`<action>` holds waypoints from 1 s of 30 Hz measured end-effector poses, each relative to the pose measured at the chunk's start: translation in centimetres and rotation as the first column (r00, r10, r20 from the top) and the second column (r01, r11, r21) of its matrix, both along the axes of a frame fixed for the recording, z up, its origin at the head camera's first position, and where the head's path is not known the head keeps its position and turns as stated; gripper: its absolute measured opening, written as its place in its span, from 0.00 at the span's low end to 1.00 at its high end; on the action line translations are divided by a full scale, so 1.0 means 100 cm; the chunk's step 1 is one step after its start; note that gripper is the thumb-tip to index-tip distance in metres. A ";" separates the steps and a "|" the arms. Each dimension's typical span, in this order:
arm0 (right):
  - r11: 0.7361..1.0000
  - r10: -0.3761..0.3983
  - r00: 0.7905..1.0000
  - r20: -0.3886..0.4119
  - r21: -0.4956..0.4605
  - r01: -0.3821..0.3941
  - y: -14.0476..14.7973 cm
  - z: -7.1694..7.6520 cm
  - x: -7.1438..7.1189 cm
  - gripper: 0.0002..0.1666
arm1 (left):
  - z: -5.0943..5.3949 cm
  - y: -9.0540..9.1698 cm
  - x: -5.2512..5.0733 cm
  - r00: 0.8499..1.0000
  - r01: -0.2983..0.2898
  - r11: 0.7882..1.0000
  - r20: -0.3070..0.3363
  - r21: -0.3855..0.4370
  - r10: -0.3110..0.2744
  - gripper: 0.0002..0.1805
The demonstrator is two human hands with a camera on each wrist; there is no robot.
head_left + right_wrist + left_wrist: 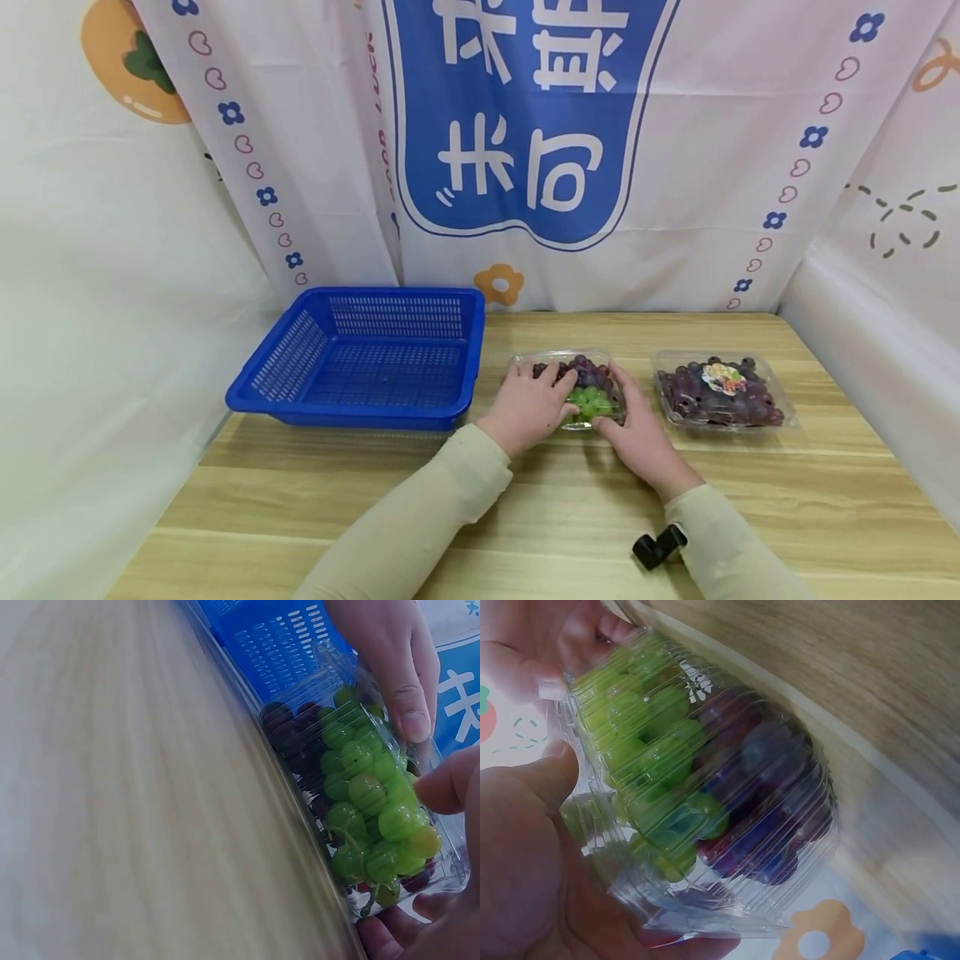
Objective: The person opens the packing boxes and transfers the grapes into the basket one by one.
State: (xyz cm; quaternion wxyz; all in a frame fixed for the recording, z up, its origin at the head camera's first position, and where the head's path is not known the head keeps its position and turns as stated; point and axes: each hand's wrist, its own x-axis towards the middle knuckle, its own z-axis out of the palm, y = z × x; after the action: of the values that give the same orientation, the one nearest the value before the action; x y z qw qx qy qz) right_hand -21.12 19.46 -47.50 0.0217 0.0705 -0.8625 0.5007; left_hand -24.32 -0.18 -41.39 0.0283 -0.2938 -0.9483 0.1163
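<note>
A clear plastic box of grapes (562,354) stands on the table, with green grapes (660,750) along its near side and dark purple grapes (596,379) behind them. My left hand (532,408) holds the left part of the box, fingers spread across its top and thumb at the near side. At the other end my right hand (637,433) grips the right corner, thumb in front and fingers round the side. Both hands also show close to the box wall (300,690) in the right wrist view. Whether the lid is fastened cannot be told.
To the left stands a blue perforated plastic basket (468,367) with nothing in it. A second clear box (780,392) of dark grapes, with a round sticker (723,379), lies to the right. Behind the wooden table (570,517) hangs a printed cloth (337,208).
</note>
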 end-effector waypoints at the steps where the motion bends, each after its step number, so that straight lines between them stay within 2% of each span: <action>1: 1.000 -0.002 1.000 0.004 -0.005 0.002 0.000 0.000 0.000 0.55 | 0.000 0.000 0.000 1.000 -0.001 1.000 0.001 0.000 0.001 0.33; 16: 0.996 0.049 0.999 -0.003 -0.073 -0.049 0.002 0.001 0.000 0.43 | 0.000 0.002 0.001 1.000 -0.012 1.000 0.001 0.013 0.012 0.34; 20: 0.996 0.036 0.999 -0.014 -0.086 -0.037 0.006 -0.001 0.000 0.40 | 0.001 0.002 0.000 1.000 -0.013 0.999 0.007 0.032 0.013 0.33; 25: 0.994 0.019 1.000 -0.016 -0.109 -0.021 0.008 -0.002 0.001 0.42 | 0.002 0.000 0.001 1.000 -0.002 0.999 0.007 0.054 0.001 0.34; 30: 0.990 0.012 1.000 -0.006 -0.140 -0.013 0.007 -0.002 0.000 0.46 | 0.004 -0.006 0.003 1.000 0.004 0.993 0.023 0.118 -0.007 0.35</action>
State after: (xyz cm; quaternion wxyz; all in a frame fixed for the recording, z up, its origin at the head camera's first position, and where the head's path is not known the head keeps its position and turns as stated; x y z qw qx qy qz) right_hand -21.10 20.17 -47.71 0.0256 0.0753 -0.8246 0.5601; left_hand -24.04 -0.83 -41.03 0.0347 -0.2957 -0.9530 0.0565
